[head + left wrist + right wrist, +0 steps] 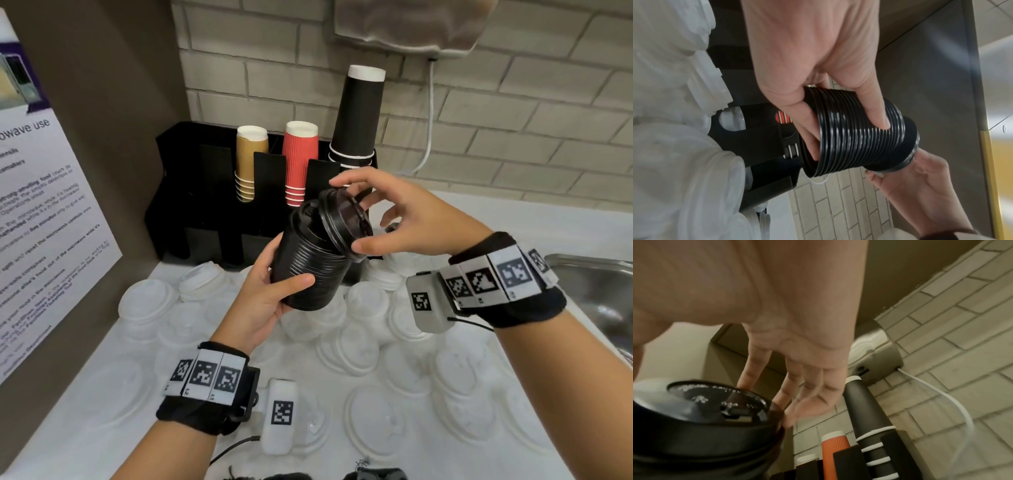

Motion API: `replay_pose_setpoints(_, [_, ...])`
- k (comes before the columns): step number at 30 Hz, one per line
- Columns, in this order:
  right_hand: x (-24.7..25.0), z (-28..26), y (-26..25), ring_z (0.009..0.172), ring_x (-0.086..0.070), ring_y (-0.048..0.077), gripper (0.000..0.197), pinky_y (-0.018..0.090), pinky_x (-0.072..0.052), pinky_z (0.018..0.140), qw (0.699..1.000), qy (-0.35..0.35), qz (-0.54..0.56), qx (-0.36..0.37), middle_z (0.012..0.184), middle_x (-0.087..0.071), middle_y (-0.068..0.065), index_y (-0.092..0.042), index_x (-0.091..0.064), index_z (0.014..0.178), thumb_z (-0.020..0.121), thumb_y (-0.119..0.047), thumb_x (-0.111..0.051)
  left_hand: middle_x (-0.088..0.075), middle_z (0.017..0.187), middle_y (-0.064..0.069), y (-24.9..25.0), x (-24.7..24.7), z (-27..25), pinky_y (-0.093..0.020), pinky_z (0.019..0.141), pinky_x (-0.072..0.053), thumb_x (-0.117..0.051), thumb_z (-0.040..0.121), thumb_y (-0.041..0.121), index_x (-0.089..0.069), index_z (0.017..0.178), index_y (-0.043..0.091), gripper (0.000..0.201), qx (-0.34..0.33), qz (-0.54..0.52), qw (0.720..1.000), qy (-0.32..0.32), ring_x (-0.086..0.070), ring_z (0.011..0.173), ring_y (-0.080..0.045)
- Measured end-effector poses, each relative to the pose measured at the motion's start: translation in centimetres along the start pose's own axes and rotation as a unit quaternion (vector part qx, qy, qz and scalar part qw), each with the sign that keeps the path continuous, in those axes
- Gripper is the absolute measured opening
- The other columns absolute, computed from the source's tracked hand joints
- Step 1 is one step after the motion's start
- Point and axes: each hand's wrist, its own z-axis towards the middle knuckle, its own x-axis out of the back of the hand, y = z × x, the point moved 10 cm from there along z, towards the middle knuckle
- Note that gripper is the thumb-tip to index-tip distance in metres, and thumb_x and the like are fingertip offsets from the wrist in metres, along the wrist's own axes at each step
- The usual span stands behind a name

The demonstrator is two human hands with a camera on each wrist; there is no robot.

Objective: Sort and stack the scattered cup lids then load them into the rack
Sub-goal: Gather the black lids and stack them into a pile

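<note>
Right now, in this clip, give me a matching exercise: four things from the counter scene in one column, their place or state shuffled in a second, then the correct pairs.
Column A
1. black lid stack
2. top black lid
3. white lids
4. red cups

Column B
a. scattered across the counter
b. upside down in the black rack
c. gripped by the left hand
d. tilted, held at its rim by the right hand

Pairs: 1-c, 2-d, 3-a, 4-b
</note>
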Motion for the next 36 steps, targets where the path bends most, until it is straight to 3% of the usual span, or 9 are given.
replay_pose_setpoints(2, [-0.2, 0.3, -0.7, 0.099, -0.047, -0.018, 0.065, 0.001, -0.038, 0.076, 0.999, -0.013, -0.039, 0.007, 0.113, -0.049, -0.020, -0.030, -0.049, 0.127, 0.075, -0.006, -0.078, -0.067, 0.121, -0.001, 0.0, -0.4, -0.2, -0.027, 0.075, -0.056, -0.079, 0.066, 0.006, -0.053, 0.134, 0.032, 0.077, 0.002, 0.010, 1.000, -0.012, -0.065, 0.113, -0.018])
replay_pose_setpoints(6, [-0.7, 0.8, -1.1, 0.098, -0.044, -0.021, 0.062, -0.002, -0.034, 0.076, 0.993, -0.059, -0.101, 0.002, 0.115, -0.052, -0.018, -0.038, -0.050, 0.127, 0.076, -0.014, -0.077, -0.066, 0.122, -0.002, 0.0, -1.3, -0.4, -0.026, 0.076, -0.055, -0.084, 0.058, 0.017, -0.062, 0.121, 0.041, 0.071, 0.000, 0.027, 0.999, -0.039, -0.064, 0.113, -0.018])
replay_pose_setpoints(15, [-1.0, 1.4, -1.4, 0.101, -0.047, -0.010, 0.066, 0.000, -0.035, 0.077, 0.988, -0.083, -0.130, 0.001, 0.115, -0.049, -0.016, -0.038, -0.052, 0.131, 0.073, -0.021, -0.078, -0.067, 0.121, -0.002, 0.1, -1.8, -0.4, -0.027, 0.077, -0.056, -0.084, 0.060, 0.016, -0.059, 0.124, 0.037, 0.072, 0.001, 0.013, 0.999, -0.037, -0.065, 0.112, -0.019])
replay_pose_setpoints(20, [0.4, 1.5, -1.1, 0.104, -0.046, -0.017, 0.058, 0.000, -0.036, 0.079, 0.993, -0.072, -0.089, 0.006, 0.121, -0.049, -0.019, -0.042, -0.048, 0.129, 0.078, -0.034, -0.076, -0.067, 0.121, -0.002, 0.2, -1.5, -0.1, -0.026, 0.077, -0.055, -0.074, 0.068, 0.006, -0.049, 0.137, 0.027, 0.077, -0.003, 0.007, 1.000, -0.020, -0.065, 0.112, -0.018])
replay_pose_setpoints(23, [5.2, 1.8, 3.1, 0.098, -0.057, -0.001, 0.039, 0.009, -0.042, 0.075, 0.995, 0.066, -0.013, -0.074, 0.117, -0.057, -0.012, -0.040, -0.056, 0.122, 0.085, -0.038, -0.067, -0.065, 0.125, -0.003, 0.7, -0.9, 0.1, -0.027, 0.079, -0.056, -0.075, 0.069, 0.003, -0.045, 0.142, 0.022, 0.081, -0.008, 0.006, 1.000, -0.005, -0.064, 0.114, -0.019])
replay_pose_setpoints(25, [7.1, 1.7, 8.3, 0.093, -0.056, 0.010, 0.027, 0.017, -0.041, 0.073, 0.976, 0.125, -0.039, -0.173, 0.108, -0.059, -0.007, -0.027, -0.060, 0.117, 0.090, -0.029, -0.063, -0.068, 0.119, 0.001, 1.3, -0.3, 0.3, -0.026, 0.078, -0.056, -0.075, 0.071, 0.002, -0.044, 0.142, 0.020, 0.080, -0.020, 0.009, 1.000, 0.003, -0.066, 0.111, -0.016])
replay_pose_setpoints(28, [5.3, 0.9, 17.0, 0.102, -0.052, 0.020, 0.030, 0.024, -0.037, 0.081, 0.929, 0.019, -0.156, -0.334, 0.120, -0.058, 0.004, -0.013, -0.059, 0.121, 0.094, -0.025, -0.058, -0.069, 0.118, 0.003, 2.3, 0.7, 0.7, -0.027, 0.077, -0.057, -0.066, 0.071, 0.004, -0.042, 0.144, 0.020, 0.077, -0.036, 0.017, 0.999, 0.015, -0.066, 0.110, -0.014])
replay_pose_setpoints(30, [3.4, 0.2, 21.6, 0.106, -0.052, 0.026, 0.034, 0.027, -0.037, 0.083, 0.897, -0.050, -0.182, -0.399, 0.128, -0.056, 0.013, -0.006, -0.058, 0.125, 0.096, -0.023, -0.053, -0.069, 0.118, 0.004, 2.9, 1.2, 1.0, -0.027, 0.076, -0.057, -0.065, 0.071, 0.005, -0.042, 0.144, 0.021, 0.078, -0.043, 0.024, 0.999, 0.023, -0.066, 0.109, -0.013])
replay_pose_setpoints(36, [1.5, 0.9, 28.6, 0.125, -0.048, 0.032, 0.037, 0.030, -0.039, 0.095, 0.865, -0.078, -0.221, -0.443, 0.135, -0.053, 0.018, -0.002, -0.055, 0.130, 0.096, -0.017, -0.048, -0.066, 0.122, 0.001, 4.0, 2.4, 1.7, -0.030, 0.079, -0.058, -0.064, 0.071, 0.006, -0.043, 0.143, 0.022, 0.076, -0.050, 0.045, 0.997, 0.037, -0.064, 0.112, -0.017])
